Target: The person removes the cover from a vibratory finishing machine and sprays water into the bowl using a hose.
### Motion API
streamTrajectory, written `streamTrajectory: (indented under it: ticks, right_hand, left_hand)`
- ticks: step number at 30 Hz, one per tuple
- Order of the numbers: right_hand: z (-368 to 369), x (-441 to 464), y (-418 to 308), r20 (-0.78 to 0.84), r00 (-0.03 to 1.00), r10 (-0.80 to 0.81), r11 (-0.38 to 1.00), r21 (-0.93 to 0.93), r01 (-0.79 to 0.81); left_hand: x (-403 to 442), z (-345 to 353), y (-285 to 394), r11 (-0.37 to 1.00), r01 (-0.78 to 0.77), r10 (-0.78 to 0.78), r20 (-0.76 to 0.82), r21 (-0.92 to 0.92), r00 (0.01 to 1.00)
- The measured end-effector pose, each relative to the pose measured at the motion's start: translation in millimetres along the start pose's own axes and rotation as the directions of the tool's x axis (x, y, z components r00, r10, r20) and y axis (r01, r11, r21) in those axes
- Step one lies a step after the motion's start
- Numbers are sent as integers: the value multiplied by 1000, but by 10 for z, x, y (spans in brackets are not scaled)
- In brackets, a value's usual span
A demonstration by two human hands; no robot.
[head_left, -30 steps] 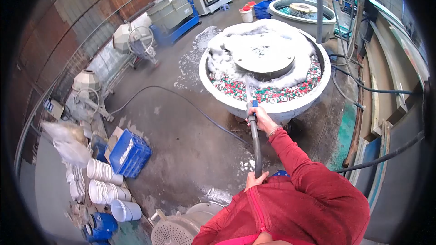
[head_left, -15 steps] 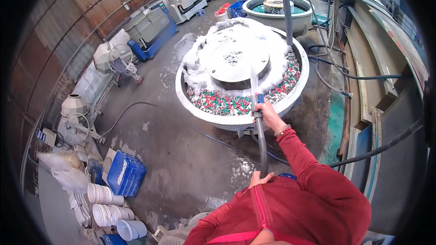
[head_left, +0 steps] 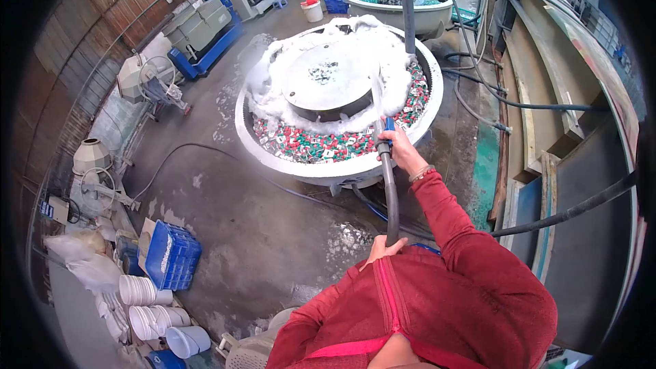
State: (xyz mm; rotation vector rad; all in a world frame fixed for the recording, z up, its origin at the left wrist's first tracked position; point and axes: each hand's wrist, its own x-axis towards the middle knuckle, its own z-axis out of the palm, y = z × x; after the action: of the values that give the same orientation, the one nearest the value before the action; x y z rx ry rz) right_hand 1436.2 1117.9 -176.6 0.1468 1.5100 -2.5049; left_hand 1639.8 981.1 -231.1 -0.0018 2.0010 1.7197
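My right hand [head_left: 404,151] is closed around the nozzle end of a dark hose [head_left: 391,198], beside its blue valve handle [head_left: 389,125]. Farther down, close to my jacket, my left hand [head_left: 382,250] grips the same hose. A jet of water [head_left: 377,92] leaves the nozzle toward the round tub [head_left: 273,165] in front of me. White foam [head_left: 265,82] covers much of the tub's far and left parts, around a flat round centre [head_left: 321,92]. Small red, green and white pieces [head_left: 311,147] fill the near and right parts of its channel.
Behind stands a second round tub [head_left: 427,24]. A vertical pipe [head_left: 408,14] comes down at the first tub's right edge. Hoses [head_left: 567,208] and wooden-edged troughs [head_left: 529,109] line the right. At lower left are a blue crate [head_left: 179,260] and white buckets [head_left: 188,342]. A cable [head_left: 160,171] crosses the wet floor.
The view has shifted, so the tub sits farther left and higher. Both hands keep their hold on the hose, and the water still sprays toward the foam by the tub's centre.
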Motion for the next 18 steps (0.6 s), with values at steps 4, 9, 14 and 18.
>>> streamTrajectory:
  ticks: [4, 9, 14, 18]
  right_hand:
    - [-457, 172, 222, -113, 986, 125, 985, 129, -110]
    - [-669, 41, 91, -126, 989, 77, 985, 163, -56]
    - [-510, -113, -257, 10, 999, -33, 998, 53, 32]
    - [-691, 0, -110, -15, 999, 36, 998, 59, -35]
  left_hand:
    - [141, 137, 49, 999, 44, -44, -35, -12, 998]
    - [214, 287, -22, 999, -22, 22, 24, 28, 999]
    - [335, 453, -160, 991, -119, 112, 123, 58, 986]
    - [302, 466, 42, 997, -44, 35, 134, 69, 990]
